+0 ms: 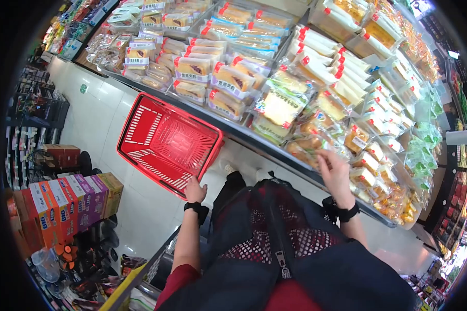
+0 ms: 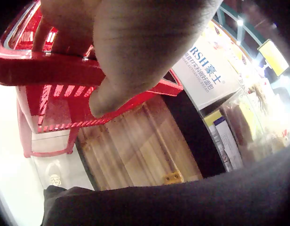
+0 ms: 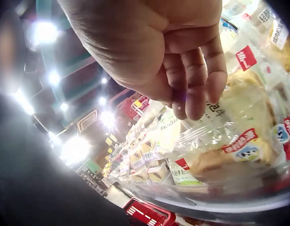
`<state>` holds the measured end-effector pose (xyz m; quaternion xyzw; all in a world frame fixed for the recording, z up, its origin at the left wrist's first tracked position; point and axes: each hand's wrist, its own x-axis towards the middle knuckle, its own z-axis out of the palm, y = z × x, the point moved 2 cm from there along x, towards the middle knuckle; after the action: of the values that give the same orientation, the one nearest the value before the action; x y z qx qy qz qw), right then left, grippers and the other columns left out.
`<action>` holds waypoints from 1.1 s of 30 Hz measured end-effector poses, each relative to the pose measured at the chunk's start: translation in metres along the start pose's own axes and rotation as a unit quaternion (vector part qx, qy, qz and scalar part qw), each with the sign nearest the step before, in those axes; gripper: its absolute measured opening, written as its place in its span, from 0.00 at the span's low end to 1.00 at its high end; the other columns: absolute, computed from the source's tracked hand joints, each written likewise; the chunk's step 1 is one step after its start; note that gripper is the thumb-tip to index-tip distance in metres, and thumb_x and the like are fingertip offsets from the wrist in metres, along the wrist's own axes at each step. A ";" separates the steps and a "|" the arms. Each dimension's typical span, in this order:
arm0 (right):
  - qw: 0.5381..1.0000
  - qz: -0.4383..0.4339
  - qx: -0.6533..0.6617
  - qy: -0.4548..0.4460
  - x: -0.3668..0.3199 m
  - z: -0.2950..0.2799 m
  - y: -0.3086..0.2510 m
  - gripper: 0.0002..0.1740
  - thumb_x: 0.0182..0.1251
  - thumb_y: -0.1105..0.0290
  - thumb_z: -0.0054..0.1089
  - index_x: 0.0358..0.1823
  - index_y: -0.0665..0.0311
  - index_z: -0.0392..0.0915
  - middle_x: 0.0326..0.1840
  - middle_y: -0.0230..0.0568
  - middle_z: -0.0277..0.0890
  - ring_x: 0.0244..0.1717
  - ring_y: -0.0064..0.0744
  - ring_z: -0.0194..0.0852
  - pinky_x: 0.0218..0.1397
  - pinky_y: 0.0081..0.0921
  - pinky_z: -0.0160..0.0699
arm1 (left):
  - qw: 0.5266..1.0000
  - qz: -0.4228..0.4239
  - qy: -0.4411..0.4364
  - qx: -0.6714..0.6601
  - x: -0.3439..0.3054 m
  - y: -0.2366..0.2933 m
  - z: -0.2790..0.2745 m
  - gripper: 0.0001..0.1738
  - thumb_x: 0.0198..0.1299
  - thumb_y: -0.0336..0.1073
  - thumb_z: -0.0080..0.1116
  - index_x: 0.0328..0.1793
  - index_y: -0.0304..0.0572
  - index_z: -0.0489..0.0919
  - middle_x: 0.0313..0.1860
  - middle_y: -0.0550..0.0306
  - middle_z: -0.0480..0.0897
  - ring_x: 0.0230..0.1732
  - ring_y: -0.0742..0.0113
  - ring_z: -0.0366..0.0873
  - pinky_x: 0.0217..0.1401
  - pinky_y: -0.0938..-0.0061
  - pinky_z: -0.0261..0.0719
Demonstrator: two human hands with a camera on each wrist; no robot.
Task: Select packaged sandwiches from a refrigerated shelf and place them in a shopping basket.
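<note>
My left hand (image 1: pixel 195 193) grips the rim of a red shopping basket (image 1: pixel 140 154) at its near corner. In the left wrist view, the fingers go over the red rim (image 2: pixel 46 69) and the thumb lies along its outer side. Nothing lies inside the basket. My right hand (image 1: pixel 334 173) hangs over the bread display with its fingers loosely bent. Its fingertips (image 3: pixel 195 110) are right at a clear-wrapped bread pack (image 3: pixel 239 117) with red labels. In the head view they overlap round wrapped buns (image 1: pixel 305 145) near the shelf's front edge.
Packed sandwiches (image 1: pixel 236 80) and a large white-and-green bread pack (image 1: pixel 281 105) fill the slanted display. A dark shelf edge (image 1: pixel 233 129) runs along its front. Stacked colourful cartons (image 1: pixel 70 207) stand at the left on the tiled floor (image 1: pixel 99 116).
</note>
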<state>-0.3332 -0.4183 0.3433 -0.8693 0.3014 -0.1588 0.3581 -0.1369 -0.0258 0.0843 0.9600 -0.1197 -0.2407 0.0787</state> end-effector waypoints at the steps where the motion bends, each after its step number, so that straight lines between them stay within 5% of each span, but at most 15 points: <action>1: 1.000 -0.002 0.020 -0.007 -0.004 -0.003 0.005 0.07 0.63 0.76 0.60 0.42 0.65 0.80 0.32 0.46 0.80 0.29 0.38 0.80 0.33 0.29 0.77 | 1.000 -0.015 0.002 -0.006 -0.002 0.001 0.002 0.40 0.49 0.45 0.68 0.67 0.43 0.64 0.57 0.42 0.75 0.57 0.45 0.74 0.54 0.48 0.72; 10: 0.992 -0.113 0.059 -0.009 -0.010 -0.028 0.017 0.07 0.63 0.77 0.60 0.43 0.66 0.80 0.31 0.44 0.79 0.27 0.35 0.80 0.31 0.26 0.76 | 0.996 -0.050 0.080 -0.005 -0.009 0.014 0.012 0.41 0.47 0.41 0.68 0.68 0.44 0.64 0.59 0.45 0.74 0.59 0.46 0.73 0.56 0.50 0.72; 24: 0.989 -0.134 0.064 -0.011 -0.029 -0.019 0.050 0.06 0.62 0.78 0.61 0.41 0.67 0.79 0.32 0.45 0.80 0.27 0.37 0.79 0.32 0.27 0.77 | 0.994 -0.071 0.078 0.031 -0.017 0.026 0.018 0.42 0.48 0.42 0.69 0.69 0.47 0.61 0.58 0.47 0.72 0.60 0.47 0.71 0.57 0.49 0.71; 31: 0.991 -0.118 0.066 -0.014 -0.034 -0.028 0.046 0.06 0.62 0.77 0.62 0.41 0.66 0.79 0.32 0.45 0.79 0.28 0.38 0.79 0.32 0.27 0.77 | 0.999 0.050 -0.012 -0.002 -0.033 0.028 0.054 0.20 0.54 0.26 0.53 0.53 0.37 0.64 0.48 0.29 0.76 0.50 0.36 0.77 0.49 0.49 0.74; 33: 0.989 -0.130 0.072 -0.019 -0.033 -0.027 0.044 0.06 0.62 0.77 0.61 0.40 0.66 0.79 0.32 0.45 0.79 0.28 0.38 0.78 0.32 0.28 0.76 | 0.996 0.068 -0.065 0.001 -0.050 0.041 0.055 0.20 0.54 0.30 0.58 0.51 0.39 0.64 0.46 0.32 0.78 0.48 0.35 0.78 0.48 0.49 0.75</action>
<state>-0.3895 -0.4365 0.3280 -0.8761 0.1665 -0.2084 0.4017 -0.2141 -0.0568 0.0670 0.9320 -0.1902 -0.2962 0.0861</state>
